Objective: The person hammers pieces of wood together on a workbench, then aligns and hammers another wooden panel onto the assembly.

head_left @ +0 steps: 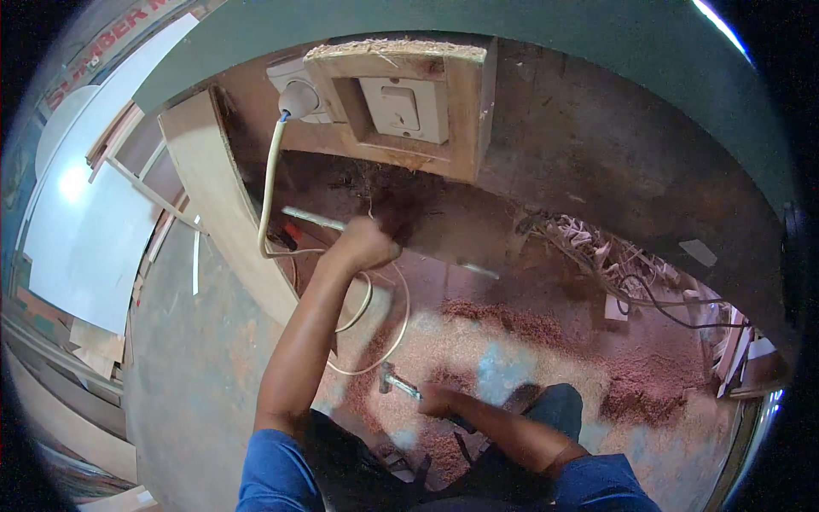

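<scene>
My left hand [365,246] reaches under the bench, below the switch box, with its fingers curled closed. What it grips, if anything, is hidden behind the knuckles. A pale strip [312,218] meets the hand on its left side. Low in front of my body, my right hand [439,401] is wrapped round a hammer [399,383], its dark head pointing left. Above the left hand a white switch [401,109] sits in a wooden frame [465,128]. Beside it a white plug [298,100] with a cream cable [271,175] is in a socket.
The green-edged bench [563,85] arches overhead. A plywood panel [230,205] stands at the left. Looped cable hangs near my left forearm. Reddish sawdust [653,388] covers the floor; dark wires [665,311] and shavings lie at right. White boards [94,222] lean at far left.
</scene>
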A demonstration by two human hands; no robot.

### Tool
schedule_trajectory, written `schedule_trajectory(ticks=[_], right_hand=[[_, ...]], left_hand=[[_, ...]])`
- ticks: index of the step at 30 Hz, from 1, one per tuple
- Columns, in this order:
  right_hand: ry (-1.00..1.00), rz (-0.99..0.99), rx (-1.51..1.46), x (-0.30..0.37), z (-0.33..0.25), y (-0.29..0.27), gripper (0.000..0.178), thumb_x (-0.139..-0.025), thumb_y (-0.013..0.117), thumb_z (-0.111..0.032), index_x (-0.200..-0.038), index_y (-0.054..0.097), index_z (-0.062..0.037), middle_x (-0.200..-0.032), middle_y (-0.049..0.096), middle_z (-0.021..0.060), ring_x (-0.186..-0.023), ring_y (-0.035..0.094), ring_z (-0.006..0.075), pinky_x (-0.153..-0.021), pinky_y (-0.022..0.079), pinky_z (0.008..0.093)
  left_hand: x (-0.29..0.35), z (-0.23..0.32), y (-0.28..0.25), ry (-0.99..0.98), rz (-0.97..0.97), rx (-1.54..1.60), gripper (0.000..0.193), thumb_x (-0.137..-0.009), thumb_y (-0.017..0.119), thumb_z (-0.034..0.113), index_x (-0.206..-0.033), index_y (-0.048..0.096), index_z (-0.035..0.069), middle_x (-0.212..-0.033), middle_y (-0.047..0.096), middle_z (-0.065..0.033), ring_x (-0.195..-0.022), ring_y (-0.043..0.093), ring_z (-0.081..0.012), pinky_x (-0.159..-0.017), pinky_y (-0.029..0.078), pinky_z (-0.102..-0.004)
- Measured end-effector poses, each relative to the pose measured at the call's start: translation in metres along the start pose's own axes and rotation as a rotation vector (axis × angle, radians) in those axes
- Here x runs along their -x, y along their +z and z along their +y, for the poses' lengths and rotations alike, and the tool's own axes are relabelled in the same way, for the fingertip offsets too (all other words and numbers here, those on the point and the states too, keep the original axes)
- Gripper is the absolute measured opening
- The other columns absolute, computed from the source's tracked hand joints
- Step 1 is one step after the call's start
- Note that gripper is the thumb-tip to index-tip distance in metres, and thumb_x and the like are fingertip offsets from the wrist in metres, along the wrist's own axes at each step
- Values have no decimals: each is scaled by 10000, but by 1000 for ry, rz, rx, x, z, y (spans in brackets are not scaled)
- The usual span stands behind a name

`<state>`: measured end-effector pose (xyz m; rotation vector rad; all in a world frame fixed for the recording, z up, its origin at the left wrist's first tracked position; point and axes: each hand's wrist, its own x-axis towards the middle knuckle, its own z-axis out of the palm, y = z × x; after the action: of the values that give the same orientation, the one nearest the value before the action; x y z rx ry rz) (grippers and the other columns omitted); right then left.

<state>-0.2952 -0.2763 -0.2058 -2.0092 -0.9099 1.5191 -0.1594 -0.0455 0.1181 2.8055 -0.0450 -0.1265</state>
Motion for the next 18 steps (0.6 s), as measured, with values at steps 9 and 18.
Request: schedule_trajectory(ticks=[9, 18], right_hand=[[-42, 16, 11, -3, -11, 3, 152, -771, 593, -147, -734, 618, -1, -596, 628, 120, -510, 633, 234, -477, 499, 421], [35, -46, -73, 7, -18, -6, 191, -797, 605, -169, -711, 599, 1, -576, 612, 110, -495, 622, 233, -472, 502, 418]], left_hand=[[12, -28, -6, -110, 114, 80, 434, -873, 560, 164, -1286, 659, 78, -1158, 681, -261, -1064, 647, -460, -948, 536, -487], [-52, -34, 35, 82, 185, -114, 574, -991, 510, 384, -1493, 467, 108, -1510, 452, -274, -1362, 454, -459, -1153, 353, -518]])
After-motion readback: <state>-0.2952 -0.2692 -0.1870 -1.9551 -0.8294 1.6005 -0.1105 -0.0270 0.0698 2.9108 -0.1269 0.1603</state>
